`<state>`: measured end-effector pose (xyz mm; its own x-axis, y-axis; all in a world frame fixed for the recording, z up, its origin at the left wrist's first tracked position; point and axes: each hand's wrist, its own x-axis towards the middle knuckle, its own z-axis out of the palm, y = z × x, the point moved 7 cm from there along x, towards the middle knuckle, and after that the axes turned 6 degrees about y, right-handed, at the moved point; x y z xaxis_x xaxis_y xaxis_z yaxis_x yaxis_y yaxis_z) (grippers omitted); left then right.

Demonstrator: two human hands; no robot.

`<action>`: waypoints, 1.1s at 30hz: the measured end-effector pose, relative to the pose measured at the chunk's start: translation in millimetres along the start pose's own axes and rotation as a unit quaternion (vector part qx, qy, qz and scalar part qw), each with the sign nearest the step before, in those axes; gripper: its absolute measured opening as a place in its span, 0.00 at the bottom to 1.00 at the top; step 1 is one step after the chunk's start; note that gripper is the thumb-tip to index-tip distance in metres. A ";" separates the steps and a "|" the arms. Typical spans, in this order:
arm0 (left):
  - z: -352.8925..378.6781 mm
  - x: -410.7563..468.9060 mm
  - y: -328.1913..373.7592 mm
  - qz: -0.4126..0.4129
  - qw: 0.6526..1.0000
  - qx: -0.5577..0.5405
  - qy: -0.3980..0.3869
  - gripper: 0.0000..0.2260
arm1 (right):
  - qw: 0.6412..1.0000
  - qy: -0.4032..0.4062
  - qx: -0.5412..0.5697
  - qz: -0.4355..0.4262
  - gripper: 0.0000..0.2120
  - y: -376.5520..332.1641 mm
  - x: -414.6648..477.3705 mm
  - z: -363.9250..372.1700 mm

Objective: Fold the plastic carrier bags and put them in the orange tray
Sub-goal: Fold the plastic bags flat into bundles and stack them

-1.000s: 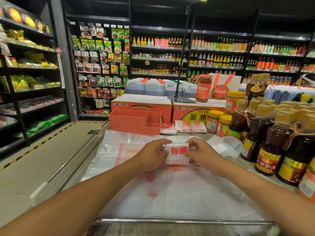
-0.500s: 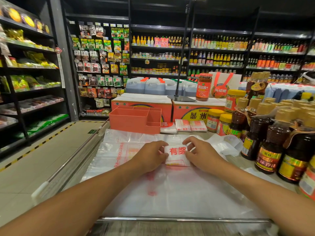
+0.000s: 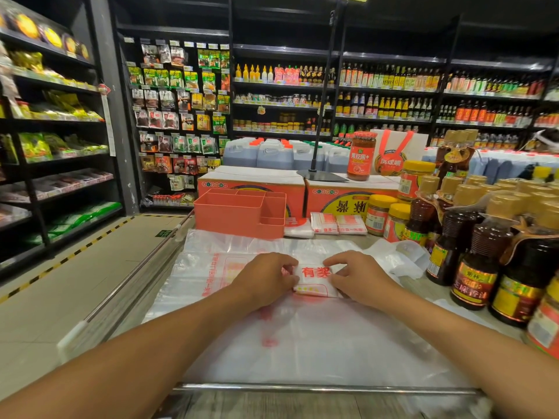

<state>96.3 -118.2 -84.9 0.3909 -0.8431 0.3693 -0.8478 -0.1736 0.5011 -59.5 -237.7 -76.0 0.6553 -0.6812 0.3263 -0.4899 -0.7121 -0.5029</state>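
At the centre of the frame both hands pinch a small folded bag [image 3: 314, 278] with red print, the left hand [image 3: 266, 279] on its left edge, the right hand [image 3: 360, 278] on its right. It lies on flat clear bags [image 3: 317, 337]. The orange tray [image 3: 239, 214] stands above them, left of centre.

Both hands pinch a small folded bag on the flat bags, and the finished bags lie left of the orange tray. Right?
No: the head view shows the finished bags right of the orange tray, not left. The left hand and right hand do pinch the small folded bag on the flat bags.
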 end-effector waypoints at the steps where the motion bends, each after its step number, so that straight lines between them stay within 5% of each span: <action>1: 0.8 0.1 0.4 0.005 1.000 0.007 -0.004 0.17 | 1.000 -0.001 -0.010 -0.008 0.14 -1.5 0.1 0.6; 4: 4.9 0.0 2.2 0.027 0.999 0.034 -0.021 0.11 | 0.999 -0.009 -0.043 -0.024 0.16 -4.1 0.2 2.9; 9: 0.0 -0.6 3.1 0.016 1.000 0.005 -0.011 0.19 | 0.999 -0.027 -0.011 -0.028 0.23 -2.5 -0.7 4.3; 16: -12.2 -1.2 11.5 0.057 0.997 -0.031 0.035 0.17 | 0.997 -0.025 -0.043 -0.057 0.22 -7.8 0.0 3.2; 23: 9.3 -3.3 10.2 0.086 0.992 0.068 -0.069 0.15 | 0.983 -0.090 -0.122 -0.102 0.17 -10.2 -5.1 16.9; 28: 9.1 -7.4 13.1 0.087 0.987 0.073 -0.112 0.18 | 0.974 -0.124 -0.157 -0.103 0.32 -7.8 -9.0 18.5; 33: 6.1 -7.4 13.7 0.083 0.991 0.061 -0.089 0.21 | 0.987 -0.089 -0.094 -0.098 0.36 -5.6 -4.6 15.4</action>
<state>79.6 -117.5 -85.6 0.1817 -0.9400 0.2889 -0.9367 -0.0760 0.3418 -50.9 -228.0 -87.0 0.8301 -0.4990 0.2491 -0.4311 -0.8574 -0.2810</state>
